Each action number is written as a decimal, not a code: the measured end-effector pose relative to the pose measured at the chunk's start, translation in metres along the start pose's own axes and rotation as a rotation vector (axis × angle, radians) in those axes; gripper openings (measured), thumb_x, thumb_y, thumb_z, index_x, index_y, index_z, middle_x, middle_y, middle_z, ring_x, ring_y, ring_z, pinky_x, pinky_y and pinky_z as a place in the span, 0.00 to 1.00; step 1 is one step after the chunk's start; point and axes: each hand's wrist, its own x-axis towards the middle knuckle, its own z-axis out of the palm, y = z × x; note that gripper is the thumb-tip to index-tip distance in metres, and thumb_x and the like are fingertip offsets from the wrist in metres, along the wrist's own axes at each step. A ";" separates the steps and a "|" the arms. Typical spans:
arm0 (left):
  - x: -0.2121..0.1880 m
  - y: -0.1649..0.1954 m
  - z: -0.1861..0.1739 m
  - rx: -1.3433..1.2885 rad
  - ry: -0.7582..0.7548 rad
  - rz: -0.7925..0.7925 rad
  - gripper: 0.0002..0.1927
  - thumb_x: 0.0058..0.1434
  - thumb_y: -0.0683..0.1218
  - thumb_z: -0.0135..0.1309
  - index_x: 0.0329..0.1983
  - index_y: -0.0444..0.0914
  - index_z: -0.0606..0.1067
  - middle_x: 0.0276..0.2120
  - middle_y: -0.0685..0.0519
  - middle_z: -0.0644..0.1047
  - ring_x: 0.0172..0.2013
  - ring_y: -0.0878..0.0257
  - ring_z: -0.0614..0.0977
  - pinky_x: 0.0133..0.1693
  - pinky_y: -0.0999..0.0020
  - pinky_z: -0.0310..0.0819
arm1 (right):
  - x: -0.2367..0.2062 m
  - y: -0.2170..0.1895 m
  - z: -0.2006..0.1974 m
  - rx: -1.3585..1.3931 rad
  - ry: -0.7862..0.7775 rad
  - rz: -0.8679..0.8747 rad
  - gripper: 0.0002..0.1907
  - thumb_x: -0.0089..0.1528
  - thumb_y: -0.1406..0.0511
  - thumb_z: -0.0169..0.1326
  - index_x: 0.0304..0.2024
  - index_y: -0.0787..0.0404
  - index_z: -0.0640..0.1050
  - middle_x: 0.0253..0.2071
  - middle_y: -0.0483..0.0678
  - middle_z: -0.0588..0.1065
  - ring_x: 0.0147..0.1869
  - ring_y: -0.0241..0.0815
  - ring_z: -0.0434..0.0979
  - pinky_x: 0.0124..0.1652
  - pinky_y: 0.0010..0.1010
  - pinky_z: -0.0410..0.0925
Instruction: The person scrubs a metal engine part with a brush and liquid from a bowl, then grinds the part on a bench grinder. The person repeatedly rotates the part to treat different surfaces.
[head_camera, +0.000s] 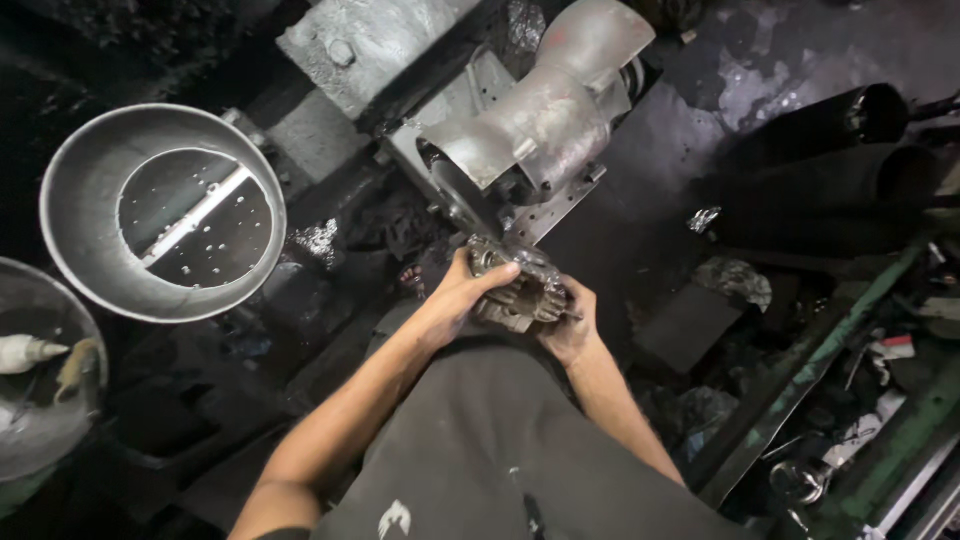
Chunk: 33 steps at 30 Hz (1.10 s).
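Item: gear cluster (520, 285), 1 piece, held in 2 hands in front of the person's dark shirt (500, 440), just below a grey metal housing (545, 120).

Orientation: long axis runs roughly level across the view, slightly down toward the right. The upper-left end points toward the left hand's thumb; the other end sits against the right hand.

Material and form: dark, oily steel; stacked toothed rings of differing width, teeth showing as ridged bands along the lower edge. Surface dull and grimy, with a few bright worn spots.

Grip: left hand (455, 295) is wrapped around the left end, thumb laid over the top and fingers curled beneath. Right hand (575, 325) cups the right end from below and behind, fingers closed against the teeth. The cluster lies between the 2 palms, clear of the floor.

Surroundings: the housing is cast, flared and bell-shaped, pale and smooth, bolted to a perforated plate. A round steel basin (70, 200) with a pitted inner disc stands well apart to the left. Black greasy floor (650, 200); green metal rail (830, 340) to the right.
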 end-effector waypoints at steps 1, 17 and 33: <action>0.000 0.001 0.001 -0.023 -0.004 -0.025 0.46 0.50 0.52 0.69 0.66 0.29 0.59 0.54 0.43 0.75 0.53 0.55 0.79 0.53 0.62 0.77 | 0.001 0.000 -0.002 -0.002 0.011 -0.001 0.25 0.65 0.57 0.40 0.54 0.68 0.76 0.52 0.57 0.78 0.57 0.54 0.78 0.60 0.48 0.69; -0.027 0.019 0.023 0.477 -0.741 0.269 0.77 0.45 0.46 0.76 0.74 0.31 0.23 0.73 0.41 0.56 0.72 0.55 0.57 0.70 0.63 0.50 | -0.068 -0.060 -0.013 -0.046 -0.435 -0.323 0.43 0.57 0.64 0.57 0.74 0.64 0.59 0.71 0.63 0.64 0.71 0.62 0.67 0.67 0.54 0.62; -0.002 -0.034 -0.011 0.087 -0.078 0.188 0.54 0.48 0.49 0.72 0.69 0.30 0.52 0.58 0.43 0.71 0.60 0.57 0.74 0.60 0.63 0.70 | 0.006 -0.020 -0.009 -0.083 0.038 0.034 0.22 0.64 0.60 0.44 0.52 0.69 0.77 0.48 0.57 0.80 0.52 0.53 0.81 0.55 0.48 0.73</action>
